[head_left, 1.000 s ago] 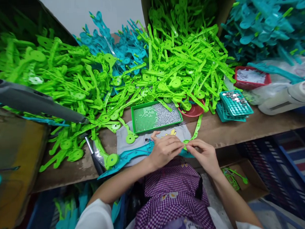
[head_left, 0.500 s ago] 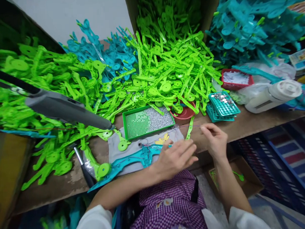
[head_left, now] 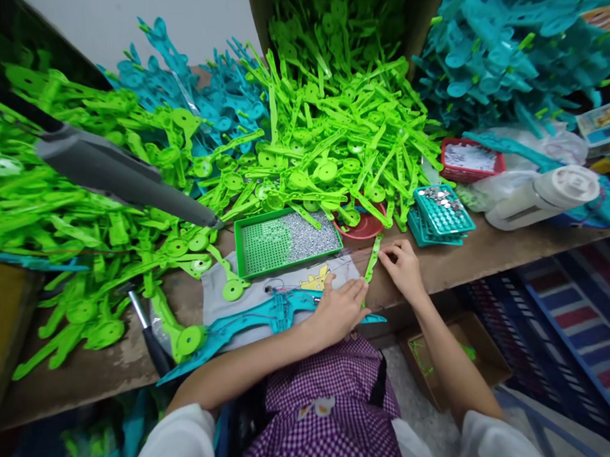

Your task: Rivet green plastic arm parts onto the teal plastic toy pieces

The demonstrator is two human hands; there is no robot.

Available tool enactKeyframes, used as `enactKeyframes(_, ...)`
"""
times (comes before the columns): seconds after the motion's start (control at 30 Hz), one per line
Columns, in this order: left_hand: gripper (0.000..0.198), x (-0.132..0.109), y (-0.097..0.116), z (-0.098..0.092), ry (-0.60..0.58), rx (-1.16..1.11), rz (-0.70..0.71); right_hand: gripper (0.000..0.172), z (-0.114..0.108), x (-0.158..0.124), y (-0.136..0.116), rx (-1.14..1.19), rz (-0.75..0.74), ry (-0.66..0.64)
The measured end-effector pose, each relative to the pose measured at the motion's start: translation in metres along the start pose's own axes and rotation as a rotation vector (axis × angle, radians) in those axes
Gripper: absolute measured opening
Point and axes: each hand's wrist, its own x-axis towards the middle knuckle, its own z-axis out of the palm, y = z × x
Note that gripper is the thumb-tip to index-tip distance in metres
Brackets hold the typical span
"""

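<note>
A blue plastic bow (head_left: 228, 328) lies along the table's front edge over a grey cloth (head_left: 214, 295), a thin dark thread running along it. My left hand (head_left: 340, 310) rests flat across the bow's right part, fingers stretched out, and hides some of it. The bow's tip shows beyond the fingers. To the right, my right hand (head_left: 405, 270) is closed in a pinch on a thin thread, which is only faintly visible. Beside its fingertips lies a narrow green plastic strip (head_left: 373, 258) with holes.
Behind the cloth stands a green tray (head_left: 240, 254) of small metal pieces, next to a red bowl (head_left: 360, 230). Heaps of green parts (head_left: 326, 141) fill the back. Stacked teal trays (head_left: 442, 214), a white bottle (head_left: 541, 197) and a grey tool (head_left: 107, 169) flank the work area.
My right hand has moved left and slightly up, closer to the green strip and my left hand. My left hand has shifted left along the bow. The whole view has shifted slightly.
</note>
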Motion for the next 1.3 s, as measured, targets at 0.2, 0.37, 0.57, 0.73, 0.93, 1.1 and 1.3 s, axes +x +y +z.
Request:
enactKeyframes(0.2, 0.038, 0.001, -0.001, 0.001, 0.014, -0.037, 0.008, 0.025, -0.004, 0.002, -0.004, -0.011, -0.037, -0.033)
enactKeyframes(0.37, 0.039, -0.001, -0.002, 0.003, 0.01, -0.038, 0.007, 0.027, -0.003, 0.0, -0.002, 0.058, 0.002, -0.006)
enactKeyframes(0.57, 0.039, -0.001, -0.002, 0.005, 0.028, -0.049, 0.002, 0.028, 0.002, 0.0, -0.005, -0.036, 0.042, -0.008)
enactKeyframes(0.73, 0.039, -0.001, -0.001, 0.004, 0.034, -0.036, 0.004, 0.028, 0.008, -0.007, -0.008, -0.055, 0.048, 0.092)
enactKeyframes(0.93, 0.039, -0.001, -0.002, 0.005, 0.03, -0.028, 0.007, 0.026, 0.011, -0.008, -0.006, -0.081, 0.019, 0.096)
enactKeyframes(1.1, 0.039, 0.0, -0.003, 0.004, 0.019, -0.056, 0.014, 0.022, 0.001, 0.003, -0.008, -0.112, -0.002, -0.032)
enactKeyframes(1.3, 0.04, 0.001, -0.004, 0.002, 0.001, -0.058, 0.016, 0.018, -0.018, 0.025, 0.0, 0.072, -0.108, -0.303)
